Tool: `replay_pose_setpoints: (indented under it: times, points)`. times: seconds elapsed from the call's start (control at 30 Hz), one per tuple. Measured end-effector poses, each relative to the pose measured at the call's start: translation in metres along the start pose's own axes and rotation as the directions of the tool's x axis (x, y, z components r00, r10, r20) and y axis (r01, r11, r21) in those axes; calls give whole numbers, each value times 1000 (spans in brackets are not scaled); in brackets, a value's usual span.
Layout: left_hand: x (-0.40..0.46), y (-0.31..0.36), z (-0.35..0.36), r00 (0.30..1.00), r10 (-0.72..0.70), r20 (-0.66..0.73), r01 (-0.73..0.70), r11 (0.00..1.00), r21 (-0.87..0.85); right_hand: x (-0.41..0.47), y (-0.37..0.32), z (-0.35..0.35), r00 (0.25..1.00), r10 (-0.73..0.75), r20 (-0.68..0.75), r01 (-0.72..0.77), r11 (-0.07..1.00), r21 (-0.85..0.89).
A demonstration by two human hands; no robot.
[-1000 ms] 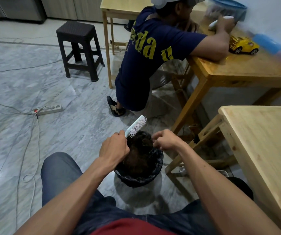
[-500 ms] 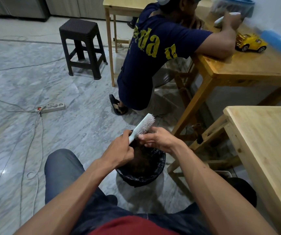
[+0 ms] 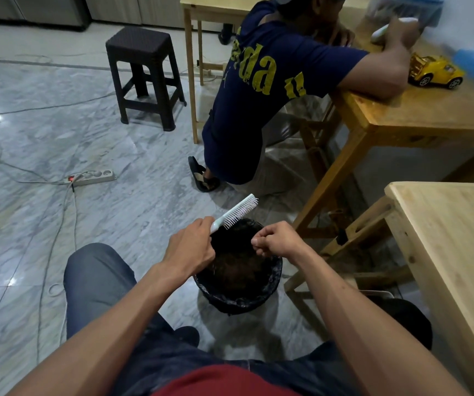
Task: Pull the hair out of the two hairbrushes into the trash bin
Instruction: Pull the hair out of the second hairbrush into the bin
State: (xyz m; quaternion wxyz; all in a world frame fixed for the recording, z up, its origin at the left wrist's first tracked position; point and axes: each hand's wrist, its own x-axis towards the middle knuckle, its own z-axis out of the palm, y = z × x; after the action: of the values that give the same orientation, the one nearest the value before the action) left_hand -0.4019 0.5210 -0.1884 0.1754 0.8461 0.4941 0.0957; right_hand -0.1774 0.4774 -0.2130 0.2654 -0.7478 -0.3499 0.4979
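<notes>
Hairbrush, white with pale bristles, slants up and to the right over the far rim of the trash bin; its handle is hidden inside the left hand, which is wrapped closed around it, and only one brush is in view. Dark bin contents are hard to make out. Right hand hovers over the bin with fingers curled and fingertips pinched together; whether they hold hair cannot be told.
</notes>
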Motion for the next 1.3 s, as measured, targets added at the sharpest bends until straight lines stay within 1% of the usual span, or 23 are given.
replay_pose_setpoints:
  times: [0.07,0.13,0.17,0.2,0.23,0.27,0.3,0.4,0.53,0.63,0.7,0.77,0.83,0.87,0.93,1.0,1.03,1.07,1.13,1.17,1.3]
  points:
    - [0,2,-1,1000,0,1,0,1000,3,1,-4,0,999,21,35,-20,999,-41]
    - [0,3,-2,1000,-2,0,2,1000,10,1,-13,-2,988,73,134,-62,994,-88]
    - [0,3,-2,1000,-2,0,2,1000,11,2,-17,-2,974,96,205,-86,995,-53]
    - [0,2,-2,1000,1,2,-1,1000,10,1,-20,-3,957,99,273,-115,993,41]
    - [1,2,-2,1000,9,5,-9,1000,8,2,-23,-3,945,80,317,-136,978,160]
    - [1,2,-2,1000,21,11,-22,1000,8,2,-25,-3,946,43,322,-133,956,260]
    - [1,2,-2,999,35,16,-35,999,10,2,-26,-3,955,1,297,-101,942,321]
    - [1,1,-2,998,58,15,-58,998,19,-1,-25,-3,981,-94,167,33,942,334]
    - [3,-2,-6,997,68,-18,-67,996,53,1,-14,-6,993,-93,-75,114,917,383]
    - [5,-5,-11,998,57,-27,-54,995,87,4,-7,-15,983,-52,-173,122,898,422]
    - [6,-6,-14,998,52,-34,-49,994,97,5,-4,-20,980,-18,-200,104,898,427]
    - [6,-5,-17,998,44,-41,-40,993,107,3,0,-20,976,17,-218,71,919,389]
    - [6,-3,-20,998,41,-45,-36,992,117,3,5,-17,975,50,-218,15,957,288]
    - [7,-2,-21,998,43,-46,-37,992,120,3,5,-14,979,74,-188,-26,969,244]
    - [7,0,-22,997,54,-51,-48,991,124,1,4,-8,989,132,-71,-121,982,144]
    - [8,1,-23,997,61,-50,-54,990,128,-4,-5,-4,987,151,46,-153,987,49]
    - [9,1,-24,997,61,-49,-54,990,128,-6,-11,-4,987,135,88,-141,988,67]
    - [9,1,-24,997,60,-49,-53,990,128,-9,-17,-6,990,93,106,-107,986,127]
    - [8,-1,-25,997,64,-53,-57,990,130,-8,-26,-14,996,2,85,-24,967,254]
    - [9,-2,-25,996,71,-56,-63,989,135,-5,-29,-17,997,-24,79,1,959,284]
    - [13,0,-27,990,133,-51,-124,981,151,1,-37,-22,993,-65,96,40,968,248]
